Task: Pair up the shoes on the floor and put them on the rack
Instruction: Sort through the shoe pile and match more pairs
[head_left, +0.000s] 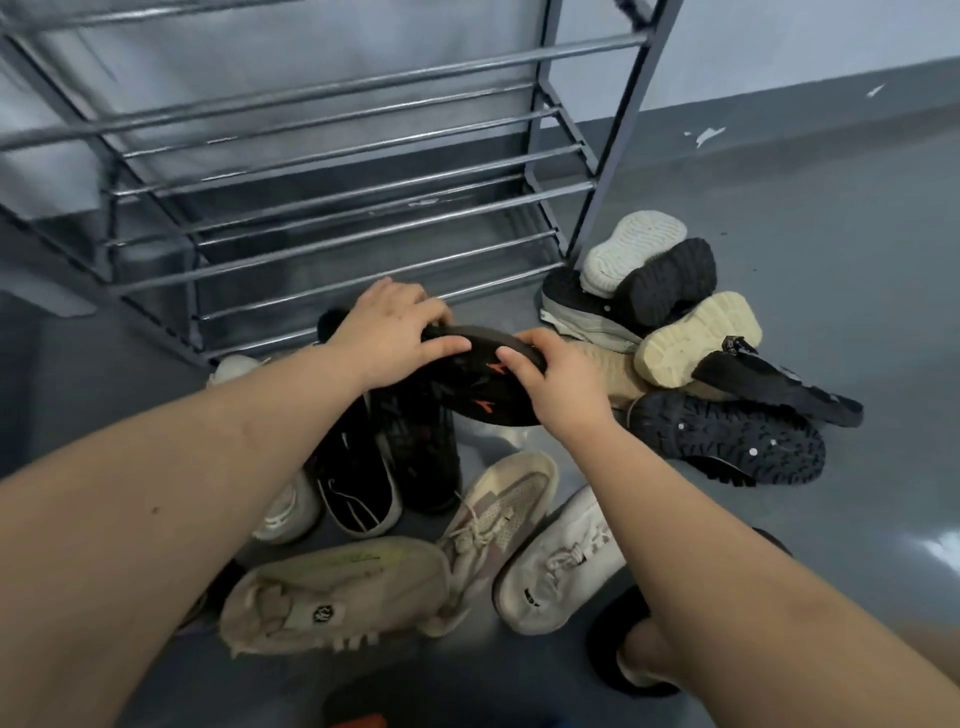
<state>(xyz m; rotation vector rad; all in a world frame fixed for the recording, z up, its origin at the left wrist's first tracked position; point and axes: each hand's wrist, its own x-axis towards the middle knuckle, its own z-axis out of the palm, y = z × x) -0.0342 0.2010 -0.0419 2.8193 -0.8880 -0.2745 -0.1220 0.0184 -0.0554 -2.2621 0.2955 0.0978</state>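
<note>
Both my hands hold a black shoe with orange marks (480, 384) just above the floor, in front of the metal shoe rack (332, 208). My left hand (395, 327) grips its left end from above, fingers curled over the edge. My right hand (556, 384) grips its right end. A similar black shoe (421, 452) stands directly below it on the floor. Several other shoes lie around: a black slip-on (358, 483), a beige sneaker (337, 597), a cream laced sneaker (498, 509) and a white sneaker (556, 566).
A heap of upturned shoes (670, 312) lies at the rack's right foot, with a black lugged sole (727, 441) and a black sandal (779, 384). My foot in a black slipper (623, 649) stands at the lower right. The rack's bars hold nothing. Grey floor stretches to the right.
</note>
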